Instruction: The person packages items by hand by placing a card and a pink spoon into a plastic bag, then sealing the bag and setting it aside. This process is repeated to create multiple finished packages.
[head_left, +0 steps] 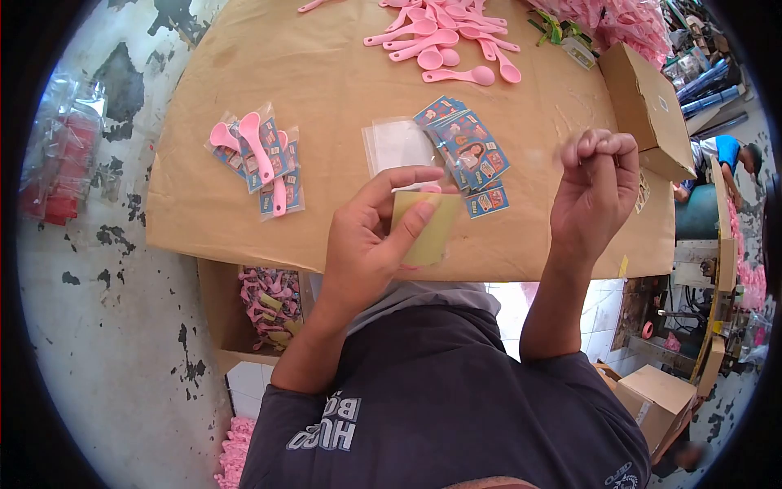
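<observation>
My left hand (366, 224) is closed on a small packet (423, 232) with a plain yellowish face toward me; a bit of pink shows at its top and bottom edges. To its right, my right hand (599, 183) is raised over the table with the fingers curled together, and whatever they may pinch cannot be made out. Printed blue cards (472, 151) lie fanned just beyond my left hand, beside clear plastic bags (399, 145). Over on the left rests a small pile of bagged pink spoons (259, 151) with cards.
Loose pink spoons (444, 37) are heaped at the table's far side. A cardboard box (648, 110) stands at the right edge, near green-handled snips (554, 28). Below the table, an open box (269, 301) holds packed spoons. Another person (725, 159) is at the far right.
</observation>
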Motion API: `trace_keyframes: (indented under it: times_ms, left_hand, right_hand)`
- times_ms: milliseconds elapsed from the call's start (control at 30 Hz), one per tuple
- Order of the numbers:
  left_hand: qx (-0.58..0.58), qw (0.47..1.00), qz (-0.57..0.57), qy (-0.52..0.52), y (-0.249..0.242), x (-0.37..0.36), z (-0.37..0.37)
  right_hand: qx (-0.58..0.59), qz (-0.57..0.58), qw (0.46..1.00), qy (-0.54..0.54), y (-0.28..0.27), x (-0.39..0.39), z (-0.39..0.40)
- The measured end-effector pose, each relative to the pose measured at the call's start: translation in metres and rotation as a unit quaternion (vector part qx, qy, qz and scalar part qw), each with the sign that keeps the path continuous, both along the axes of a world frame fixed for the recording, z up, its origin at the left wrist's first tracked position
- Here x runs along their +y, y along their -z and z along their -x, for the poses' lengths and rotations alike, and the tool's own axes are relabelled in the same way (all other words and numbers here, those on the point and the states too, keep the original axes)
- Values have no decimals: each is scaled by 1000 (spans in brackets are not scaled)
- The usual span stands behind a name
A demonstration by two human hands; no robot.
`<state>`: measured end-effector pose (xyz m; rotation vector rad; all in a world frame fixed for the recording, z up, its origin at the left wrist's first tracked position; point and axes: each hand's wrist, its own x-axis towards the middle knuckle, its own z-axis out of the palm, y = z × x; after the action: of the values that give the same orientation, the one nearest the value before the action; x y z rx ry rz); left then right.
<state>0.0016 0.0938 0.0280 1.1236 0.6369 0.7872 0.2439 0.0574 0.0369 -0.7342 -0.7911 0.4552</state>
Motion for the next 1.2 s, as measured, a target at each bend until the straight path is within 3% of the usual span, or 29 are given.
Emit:
trace_keyframes:
  times_ms: [33,133,200,300,400,567,767,833,900,1167,1200]
  left_hand:
    - [-31,999,7,-16,2,2,0]
    - [-68,994,-63,-63,14,7,0]
    - [-71,991,-93,-63,19,12,1]
    - [-63,987,-133,-59,21,14,2]
    - [-51,989,-128,-57,18,12,1]
    - [-46,996,-42,-62,6,12,8]
    - [-48,995,-63,-67,9,16,12]
    - [-100,988,-72,-90,14,14,11]
    - [-92,987,-105,-81,22,16,15]
    - [-122,979,-153,-62,13,16,15]
    - [-78,986,-137,-62,13,13,16]
  right_hand:
    - [-1,1,1000,-1,0,-3,3]
    - [-78,102,975,-179,7,-16,10]
    - [-98,233,953,-170,4,-19,38]
    - [-186,261,932,-171,9,-14,58]
    - [-140,280,921,-231,6,-12,63]
    - [-129,275,920,-248,9,-5,56]
    - [-105,230,931,-262,11,-4,53]
    - [-101,210,935,-266,13,-4,49]
    - [-146,178,929,-289,13,-3,44]
    - [-162,211,926,-268,6,-6,47]
    - [-171,216,928,-251,6,-7,50]
